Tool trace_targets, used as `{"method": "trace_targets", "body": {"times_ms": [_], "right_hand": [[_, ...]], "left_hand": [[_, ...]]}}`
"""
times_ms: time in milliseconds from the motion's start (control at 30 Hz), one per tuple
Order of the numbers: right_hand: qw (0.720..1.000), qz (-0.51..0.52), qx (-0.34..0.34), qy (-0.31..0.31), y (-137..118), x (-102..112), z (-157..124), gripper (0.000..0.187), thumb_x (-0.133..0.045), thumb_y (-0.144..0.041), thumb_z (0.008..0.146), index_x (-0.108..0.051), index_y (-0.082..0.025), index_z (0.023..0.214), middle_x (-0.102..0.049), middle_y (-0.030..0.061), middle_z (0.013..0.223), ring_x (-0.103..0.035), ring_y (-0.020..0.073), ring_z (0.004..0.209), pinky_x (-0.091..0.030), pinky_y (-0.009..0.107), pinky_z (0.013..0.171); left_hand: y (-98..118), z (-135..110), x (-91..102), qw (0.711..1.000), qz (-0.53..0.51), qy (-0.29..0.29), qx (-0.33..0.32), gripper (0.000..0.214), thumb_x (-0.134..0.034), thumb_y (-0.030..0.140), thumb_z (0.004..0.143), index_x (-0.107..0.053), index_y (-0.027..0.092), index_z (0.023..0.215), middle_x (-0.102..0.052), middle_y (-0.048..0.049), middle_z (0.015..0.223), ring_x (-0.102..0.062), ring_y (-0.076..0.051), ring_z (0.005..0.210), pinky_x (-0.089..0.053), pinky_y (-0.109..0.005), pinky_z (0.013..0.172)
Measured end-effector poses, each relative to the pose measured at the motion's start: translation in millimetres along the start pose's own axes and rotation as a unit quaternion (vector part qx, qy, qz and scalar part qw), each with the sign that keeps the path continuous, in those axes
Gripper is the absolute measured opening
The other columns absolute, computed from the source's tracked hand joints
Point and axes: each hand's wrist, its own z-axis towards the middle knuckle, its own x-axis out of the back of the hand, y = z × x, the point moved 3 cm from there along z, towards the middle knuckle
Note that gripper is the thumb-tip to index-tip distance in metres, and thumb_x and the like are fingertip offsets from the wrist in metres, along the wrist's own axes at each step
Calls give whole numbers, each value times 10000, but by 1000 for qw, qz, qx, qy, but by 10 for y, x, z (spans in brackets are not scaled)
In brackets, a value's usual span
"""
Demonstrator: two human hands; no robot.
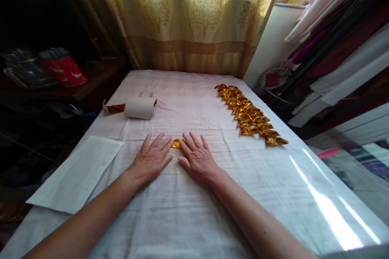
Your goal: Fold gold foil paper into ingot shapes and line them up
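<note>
Before a patterned curtain [200, 12], on the cloth-covered counter [170, 218], a small gold foil piece [176, 144] lies between the open, flat-laid hands [199, 158], probably light, slick and easily creased, best held gently by its ends.

The foil strip [176, 144] looks glossy, the cloth [176, 218] (lightly wrinkled) matt.

Backlit curtain [194, 20], glare streaks on white cloth [170, 218], deep shadow leftward.

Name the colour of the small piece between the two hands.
Shiny gold; the small piece shows best in the head view.
</note>
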Motion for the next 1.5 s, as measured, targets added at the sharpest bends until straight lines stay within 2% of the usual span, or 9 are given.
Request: {"method": "trace_targets", "body": {"times_ms": [167, 400, 500, 600, 700, 867, 1067, 1267, 1500], "right_hand": [[997, 29, 55, -36, -135, -34, 1, 593, -349, -499, 1015, -314, -212, 1533, -297, 57, 1593, -222, 229, 1493, -91, 544, 1221], [997, 23, -23, -68, 85, 57, -205, 578, -352, -464, 1018, -345, -179, 1520, -273, 97, 1595, -226, 253, 1491, -114, 557, 1208], [997, 26, -33, -67, 128, 66, -244, 576, -369, -455, 1012, -346, -185, 1520, -281, 87, 1596, -218, 261, 1493, -115, 562, 1204], [998, 36, -39, -44, 120, 61, -239, 556, -419, -435, 997, -384, -201, 1501, -324, 84, 1584, -252, 277, 1480, -147, 578, 1188], [997, 56, -52, -1, 113, 83, -203, 514, -490, -370, 969, -454, -209, 1456, -432, 92, 1530, -347, 276, 1431, -205, 550, 1170], [990, 88, -82, 79, 165, 140, -49, 367, -585, -259, 908, -638, -240, 1271, -666, 86, 1273, -581, 238, 1175, -409, 382, 1014], [971, 171, -127, 103, 265, 94, 157, 204, -596, -270, 905, -763, -277, 1023, -756, 48, 966, -664, 198, 925, -465, 270, 822], [948, 252, -163, 103, 389, 99, 296, 215, -581, -321, 885, -792, -297, 915, -782, -7, 846, -694, 176, 772, -462, 231, 662], [914, 347, -180, 111, 542, 88, 639, 297, -549, -360, 855, -795, -197, 824, -723, -16, 658, -639, 139, 609, -435, 207, 557]], "left_hand": [[-24, -13, -25, 1000, -1, 9, 20, 452, -403, 335, 984, -514, 229, 1409, -552, -72, 1440, -382, -301, 1421, -170, -610, 1179], [-30, 1, 21, 1000, 20, 13, 18, 411, -433, 325, 977, -569, 256, 1359, -552, -79, 1442, -395, -317, 1406, -195, -614, 1160], [-23, 64, 45, 999, 33, 33, 26, 348, -480, 307, 964, -637, 249, 1268, -611, -90, 1368, -470, -308, 1334, -237, -573, 1148], [-24, 150, 60, 998, 15, 46, 29, 246, -551, 299, 935, -698, 247, 1125, -706, -73, 1162, -597, -268, 1121, -350, -497, 1075], [-38, 208, 71, 998, -11, 59, 32, 192, -569, 308, 929, -719, 236, 1024, -719, -57, 999, -626, -236, 944, -440, -419, 935], [-68, 223, 75, 996, -60, 48, 51, 203, -555, 311, 940, -721, 214, 1006, -702, -63, 934, -619, -233, 901, -445, -377, 858], [-136, 255, 117, 990, -118, 38, 72, 222, -536, 314, 934, -738, 224, 955, -713, -68, 912, -630, -221, 880, -448, -340, 833], [-285, 372, 137, 962, -239, 31, 125, 285, -535, 410, 880, -766, 247, 907, -761, -33, 889, -673, -208, 836, -474, -285, 749], [-479, 654, 7, 894, -386, 79, 213, 461, -536, 560, 798, -767, 170, 883, -770, -37, 812, -704, -214, 752, -519, -271, 661]]}}
